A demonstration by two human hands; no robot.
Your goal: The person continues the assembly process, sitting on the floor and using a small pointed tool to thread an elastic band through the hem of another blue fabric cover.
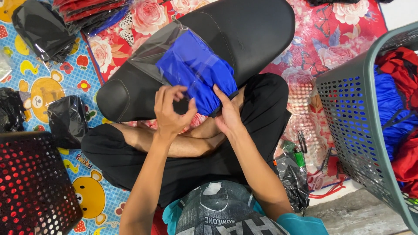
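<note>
Both hands gripping blue fabric cover (pixel 196 74) in clear plastic bag (pixel 152 54), resting on black seat (pixel 244 30) across lap; left hand (pixel 172 111) fingers pinching bottom edge; right hand (pixel 227 114) clamping side; soft, light, plastic probably slippery; holding at hem.

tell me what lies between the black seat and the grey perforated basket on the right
In the head view, only the red floral mat shows between the black padded seat and the grey perforated plastic basket; nothing rests on that stretch.

The floor (pixel 361 213) carries a floral mat (pixel 331 48) and cartoon mat (pixel 39 87); black bagged bundles (pixel 67 122) lie at nine o'clock, a grey basket (pixel 348 109) at three.
</note>
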